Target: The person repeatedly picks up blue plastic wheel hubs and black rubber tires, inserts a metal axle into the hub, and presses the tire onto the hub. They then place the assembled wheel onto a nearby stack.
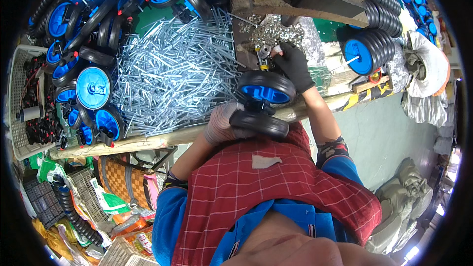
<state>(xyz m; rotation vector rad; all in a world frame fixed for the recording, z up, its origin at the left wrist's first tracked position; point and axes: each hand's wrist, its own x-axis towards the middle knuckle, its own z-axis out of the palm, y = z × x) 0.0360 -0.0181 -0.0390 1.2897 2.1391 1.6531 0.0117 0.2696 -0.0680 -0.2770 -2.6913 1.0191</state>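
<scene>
My left hand (225,122), in a pale ribbed glove, grips a pair of black-tyred wheels at the table's front edge. The upper wheel (266,87) shows a blue hub; the lower wheel (259,123) lies against my glove. A dark bracket (261,107) joins them. My right hand (293,64), in a dark glove with bare fingertips, is beside a metal fixture (264,52) just above the upper wheel, next to a heap of small metal nuts (277,31). Whether its fingertips hold something is hard to tell. A large pile of metal pins (177,70) lies left of the wheels.
Blue-hubbed wheels (93,88) crowd the table's left side, beside a white basket (16,118) of dark parts. A metal machine frame (303,7) overhangs the nuts. More wheels stand threaded on a rod (357,57) at right. Bags and crates (88,195) lie below left.
</scene>
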